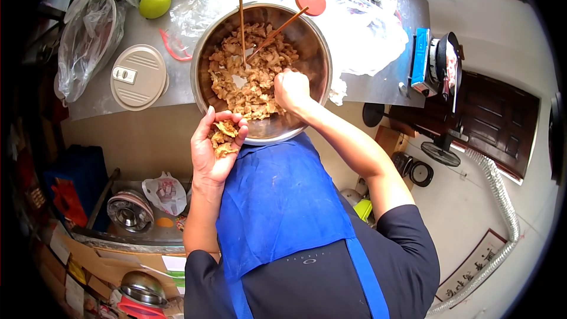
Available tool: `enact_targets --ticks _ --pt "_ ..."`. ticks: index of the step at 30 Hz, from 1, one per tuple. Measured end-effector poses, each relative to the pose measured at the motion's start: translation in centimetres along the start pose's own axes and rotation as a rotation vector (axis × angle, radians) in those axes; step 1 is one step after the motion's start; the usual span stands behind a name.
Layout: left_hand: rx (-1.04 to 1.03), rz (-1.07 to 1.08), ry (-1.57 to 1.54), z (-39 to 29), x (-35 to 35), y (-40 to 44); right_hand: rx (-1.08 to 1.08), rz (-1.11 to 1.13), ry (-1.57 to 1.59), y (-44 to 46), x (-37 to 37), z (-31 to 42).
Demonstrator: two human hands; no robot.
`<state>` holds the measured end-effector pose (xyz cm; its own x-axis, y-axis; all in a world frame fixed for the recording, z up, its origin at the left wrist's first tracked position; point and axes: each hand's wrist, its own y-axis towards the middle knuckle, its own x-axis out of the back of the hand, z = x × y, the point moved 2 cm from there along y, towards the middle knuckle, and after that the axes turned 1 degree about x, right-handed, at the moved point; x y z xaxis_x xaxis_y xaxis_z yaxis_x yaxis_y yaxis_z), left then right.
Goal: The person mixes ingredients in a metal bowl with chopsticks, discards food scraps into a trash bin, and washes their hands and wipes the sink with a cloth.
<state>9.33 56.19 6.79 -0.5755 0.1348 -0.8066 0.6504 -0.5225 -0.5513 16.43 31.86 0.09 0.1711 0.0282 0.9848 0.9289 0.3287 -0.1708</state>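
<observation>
A large steel bowl (322,53) sits at the table's edge with brown marinated meat pieces (251,91) inside. Two wooden chopsticks (241,26) stand tilted and apart in the meat. My left hand (208,153) is cupped, palm up, at the bowl's near left rim, with several meat pieces (224,137) lying in its curled fingers. Inside the bowl, on the right, my right hand (292,90) is closed with its knuckles up against the meat. Whatever its fingers grip is hidden beneath the hand.
On the steel table (177,85) are a beige lid (139,78), a green apple (155,3), plastic bags (369,32) and a red-capped jar (310,1). A blue portable stove (421,59) with a pan stands at the right. Below left is a shelf with metal pots (131,211).
</observation>
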Motion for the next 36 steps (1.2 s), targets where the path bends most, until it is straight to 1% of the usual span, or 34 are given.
enact_targets --ticks 7,9,11,14,16,17,20,25,26,30,32,33,35,36 --pt "-0.003 -0.01 0.004 0.0 0.1 0.0 0.004 0.052 -0.003 0.1 0.0 -0.4" --pt "-0.008 -0.013 0.006 0.0 0.0 0.0 -0.138 -0.035 0.035 0.6 0.7 -0.7" --pt "-0.022 -0.016 0.003 -0.1 0.0 -0.1 -0.122 -0.095 0.074 0.5 3.2 -0.7" --pt "-0.014 -0.022 0.009 0.0 0.1 -0.1 -0.083 -0.024 0.276 0.4 5.4 -0.1" --pt "-0.011 -0.031 0.008 0.0 0.1 0.1 -0.044 0.082 0.371 0.4 4.4 0.3" --pt "-0.007 -0.032 0.013 0.1 0.1 0.1 -0.004 0.084 0.341 0.3 4.1 0.8" --pt "-0.004 -0.025 -0.004 0.0 -0.1 0.0 -0.036 0.115 0.383 -0.5 4.2 1.3" --pt "-0.018 -0.015 -0.004 -0.2 0.1 -0.1 0.0 0.074 0.365 -3.2 4.0 1.2" --pt "-0.018 -0.015 -0.004 -0.1 0.1 -0.1 0.018 0.027 0.355 -3.4 4.4 1.2" --pt "-0.011 -0.018 -0.006 -0.1 0.1 -0.1 0.031 0.049 0.354 -3.4 4.5 0.8" --pt "-0.009 -0.021 -0.004 -0.1 0.0 -0.1 0.041 -0.079 0.437 -2.6 4.5 0.2" --pt "-0.012 -0.017 0.008 -0.2 -0.1 -0.1 0.041 -0.08 0.437 -2.0 4.7 0.0" --pt "-0.016 -0.015 0.021 -0.2 -0.1 -0.2 -0.148 -0.082 0.357 -0.5 5.2 -0.6" --pt "-0.014 -0.015 0.024 -0.2 -0.2 -0.3 -0.12 -0.098 0.335 0.1 5.3 -0.7"
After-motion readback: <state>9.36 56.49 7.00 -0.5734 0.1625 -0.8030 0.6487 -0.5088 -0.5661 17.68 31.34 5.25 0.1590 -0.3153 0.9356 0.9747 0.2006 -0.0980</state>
